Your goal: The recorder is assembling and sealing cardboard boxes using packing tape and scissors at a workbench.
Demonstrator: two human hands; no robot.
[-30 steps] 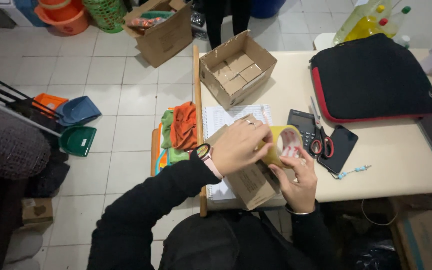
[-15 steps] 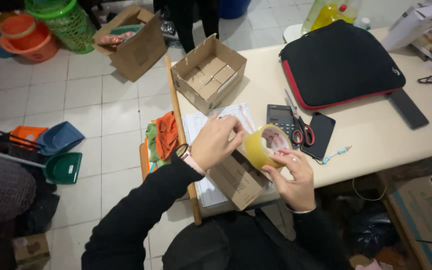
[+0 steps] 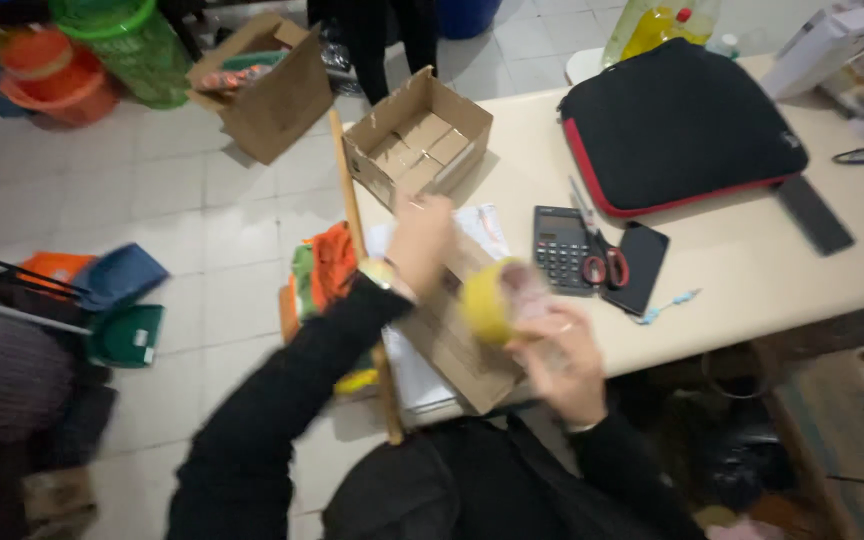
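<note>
Off the desk's left edge, on the tiled floor, an orange basin (image 3: 52,80) and a green basket (image 3: 137,45) at the far left; nearer, an open brown carton (image 3: 272,90) tipped on its side; lower down, a blue dustpan (image 3: 122,280). At the desk's (image 3: 752,290) front-left corner, left hand (image 3: 420,240) blurred, lying on top of a small cardboard box (image 3: 452,340), fingers seemingly curled, grip impossible to tell; box overhanging the front edge. Just right, right hand (image 3: 557,355) wrapped around a yellowish tape roll (image 3: 492,300), touching the box. Behind, near the left edge, an open cardboard box (image 3: 417,150) with smaller packets inside. Further right, mid-desk, a black calculator (image 3: 562,250), red-handled scissors (image 3: 607,265), a dark phone (image 3: 642,265); beyond, a black pouch with red trim (image 3: 682,125).
</note>
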